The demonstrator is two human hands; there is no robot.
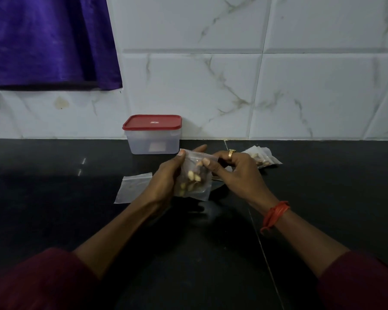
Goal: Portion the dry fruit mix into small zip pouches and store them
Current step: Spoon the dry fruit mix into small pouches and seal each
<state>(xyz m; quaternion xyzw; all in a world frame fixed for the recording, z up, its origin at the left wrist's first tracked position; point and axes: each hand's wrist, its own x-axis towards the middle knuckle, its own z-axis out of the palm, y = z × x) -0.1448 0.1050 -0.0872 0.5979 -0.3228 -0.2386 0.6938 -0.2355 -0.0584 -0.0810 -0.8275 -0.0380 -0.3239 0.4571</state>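
A small clear zip pouch point(195, 182) is held above the black counter point(54, 198), between both hands, near the middle of the view. The left hand point(166, 177) grips it from 9 o'clock: the thumb lies on the pouch's top left corner, and fingers curl behind it, with a fingertip showing above the top edge. The right hand point(238, 175) sits at 3 o'clock of the pouch, fingers curled, and pinches the upper edge; its thumb presses on the front of the plastic just below the zip strip. Whether the strip is sealed cannot be told. The dry fruit mix point(192, 177), pale and brown pieces, sits in the lower left part of the pouch, touching the left palm's side.

A gold ring point(231, 153) shows on a right finger, and orange thread point(274, 214) wraps the right wrist. Both arms wear maroon sleeves point(43, 280).

At 9 o'clock of the held pouch, just beside the left hand, an empty pouch point(133, 186) lies flat on the counter. At 2 o'clock, beyond the right hand, a small pile of filled pouches point(264, 156) rests on the counter. At 11 o'clock a translucent container point(154, 142) with a red lid point(152, 123) on it stands against the marbled tile wall point(300, 86). A purple cloth point(47, 41) hangs at far 10 o'clock.
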